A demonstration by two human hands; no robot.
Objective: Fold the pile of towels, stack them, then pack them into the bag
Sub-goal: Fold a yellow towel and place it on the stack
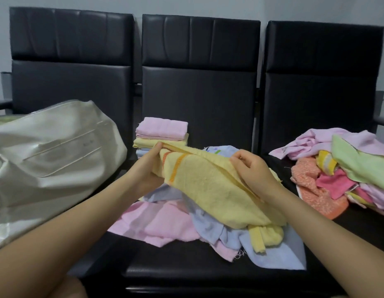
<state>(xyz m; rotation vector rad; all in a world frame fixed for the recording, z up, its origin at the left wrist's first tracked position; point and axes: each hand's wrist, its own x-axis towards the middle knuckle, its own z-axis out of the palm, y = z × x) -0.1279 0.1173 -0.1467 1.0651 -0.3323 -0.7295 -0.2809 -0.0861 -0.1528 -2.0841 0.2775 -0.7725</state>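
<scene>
Setting: waiting area or office reception, indoors. Evidence: one row of three linked seats [199,82], black leatherette, tall backs with stitched vertical panels at the top, joined side by side as a bench unit; dark armrests [382,121] at both outer ends; plain pale grey wall [315,7] directly behind, undecorated. Seat pads serve as the work surface: cream zipped bag [47,160] on the left seat, loose coloured towels [348,166] heaped on the right seat.

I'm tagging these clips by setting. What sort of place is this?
Probably a waiting room or office lobby, not a home: a row of linked black padded seats with metal armrests stands against a bare grey wall. The seats serve as the worktop for the towels.
</scene>
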